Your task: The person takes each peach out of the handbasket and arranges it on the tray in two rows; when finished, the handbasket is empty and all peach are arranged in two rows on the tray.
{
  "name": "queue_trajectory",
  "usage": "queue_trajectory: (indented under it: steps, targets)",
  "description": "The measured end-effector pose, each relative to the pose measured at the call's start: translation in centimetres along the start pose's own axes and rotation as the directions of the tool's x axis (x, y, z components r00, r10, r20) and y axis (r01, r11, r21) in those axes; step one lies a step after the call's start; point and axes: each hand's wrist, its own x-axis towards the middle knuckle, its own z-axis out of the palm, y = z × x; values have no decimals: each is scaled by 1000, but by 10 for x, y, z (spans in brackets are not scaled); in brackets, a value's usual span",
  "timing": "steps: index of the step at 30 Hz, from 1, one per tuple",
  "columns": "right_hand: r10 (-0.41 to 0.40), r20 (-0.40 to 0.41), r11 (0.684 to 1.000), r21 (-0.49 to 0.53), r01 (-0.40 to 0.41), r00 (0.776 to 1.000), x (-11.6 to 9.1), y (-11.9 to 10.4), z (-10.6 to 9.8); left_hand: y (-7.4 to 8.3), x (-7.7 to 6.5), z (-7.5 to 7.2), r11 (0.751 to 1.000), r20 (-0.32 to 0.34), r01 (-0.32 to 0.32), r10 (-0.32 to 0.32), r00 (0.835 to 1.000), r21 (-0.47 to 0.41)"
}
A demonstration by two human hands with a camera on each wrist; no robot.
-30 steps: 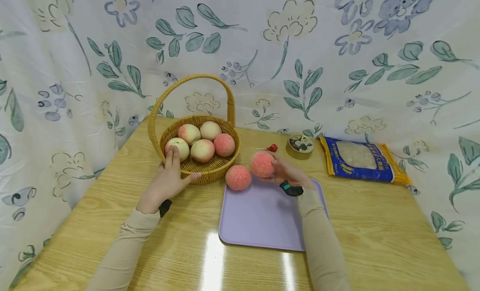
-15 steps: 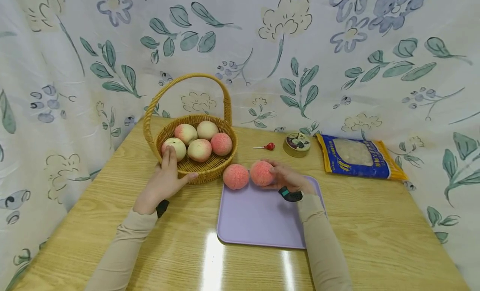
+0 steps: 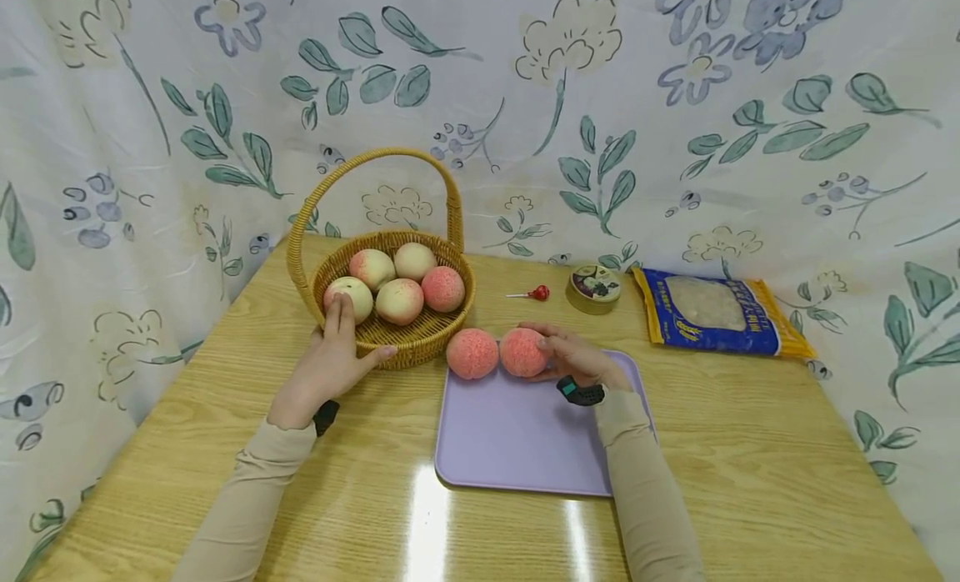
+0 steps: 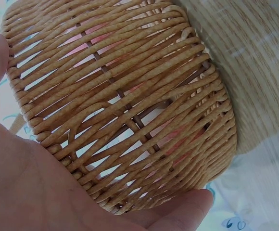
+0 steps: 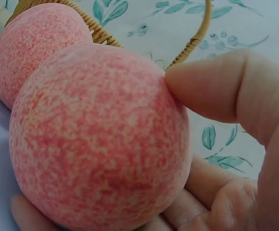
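Observation:
My right hand point(image 3: 573, 357) holds a pink peach point(image 3: 523, 353) low over the back edge of a lilac tray point(image 3: 525, 432); in the right wrist view the thumb lies on one side of the peach point(image 5: 101, 139) and the fingers curl beneath it. Just left of it sits another pink peach point(image 3: 472, 354) at the tray's back left corner. My left hand point(image 3: 330, 361) grips the front left rim of a wicker basket point(image 3: 416, 353). Up close, the left wrist view has the woven basket wall point(image 4: 120, 101) between thumb and fingers. Several peaches point(image 3: 400, 301) lie inside the basket.
Behind the tray lie a red lollipop point(image 3: 538, 293) and a round tin point(image 3: 594, 288). A blue and yellow packet point(image 3: 712, 313) lies at the back right of the wooden table point(image 3: 750, 465). A floral curtain point(image 3: 480, 107) hangs behind, and the basket's tall handle point(image 3: 382, 153) arches up.
My right hand has lowered its peach toward the tray's back edge, beside the other pink peach. My left hand keeps its place on the basket. The head view has shifted slightly.

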Motion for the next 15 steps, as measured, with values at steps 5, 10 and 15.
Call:
queue_trajectory:
  steps: [5,10,15]
  targets:
    - [16,-30,999,-43,-17,999,-3,-2,-3,0,-1,1,1000,0,-5,5,1000,-2]
    - [26,-63,994,-101,-33,998,-8,-3,-9,2,-2,1,1000,2,-5,5,1000,-8]
    - [31,-73,991,-130,-40,997,-13,-4,-13,3,-2,-1,1000,-4,1,-1,1000,-15]
